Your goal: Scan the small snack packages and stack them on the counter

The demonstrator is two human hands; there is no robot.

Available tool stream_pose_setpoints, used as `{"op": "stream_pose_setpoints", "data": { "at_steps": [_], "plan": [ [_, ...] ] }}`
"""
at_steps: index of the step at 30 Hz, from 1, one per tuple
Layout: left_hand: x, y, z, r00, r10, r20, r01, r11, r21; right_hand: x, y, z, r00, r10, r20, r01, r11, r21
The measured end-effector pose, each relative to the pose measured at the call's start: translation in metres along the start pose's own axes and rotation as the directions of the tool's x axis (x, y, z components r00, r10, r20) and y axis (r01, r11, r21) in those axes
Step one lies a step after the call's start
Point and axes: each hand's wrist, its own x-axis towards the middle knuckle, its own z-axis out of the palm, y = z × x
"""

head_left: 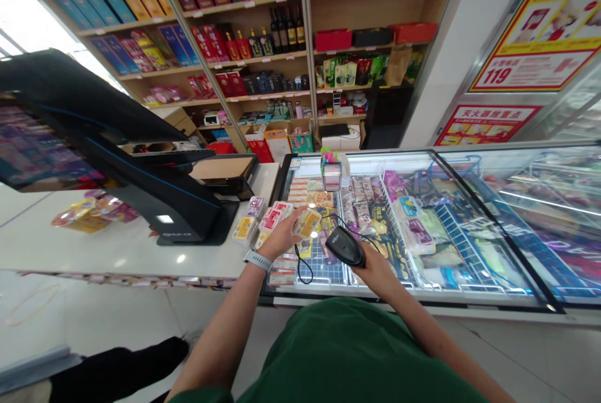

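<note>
My left hand [282,237] is closed on a small yellow packet [307,223], held over the glass lid of a chest freezer [422,293]. A watch sits on that wrist. My right hand [373,265] grips a black barcode scanner [345,245] just right of the packet, its nose turned toward the packet. The scanner's black cable [303,268] loops down across the glass. Several more small pink and yellow packets [263,221] lie at the white counter's right end, beside my left hand.
A black checkout terminal [141,171] with a tilted screen stands on the white counter [94,246] to the left. The freezer holds baskets of wrapped ice creams. Shelves [263,46] of boxed goods and bottles fill the back wall. A dark shape lies on the floor at lower left.
</note>
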Motion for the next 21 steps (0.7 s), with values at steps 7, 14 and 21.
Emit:
{"op": "stream_pose_setpoints", "data": {
  "at_steps": [7,14,21],
  "plan": [
    [0.0004,-0.0016,0.0017,1.0,-0.012,-0.014,0.012,0.999,0.03,0.0009,0.0007,-0.001,1.0,-0.011,-0.012,0.011,1.0,0.002],
    [-0.0023,0.0032,0.001,1.0,-0.02,-0.013,0.02,1.0,-0.021,0.0004,0.0015,0.0,1.0,0.002,0.006,-0.002,1.0,-0.001],
    [-0.0035,0.0014,0.0006,1.0,-0.018,-0.022,0.017,0.999,-0.028,0.0001,0.0015,-0.0009,1.0,-0.003,0.018,0.003,1.0,-0.003]
  ]
}}
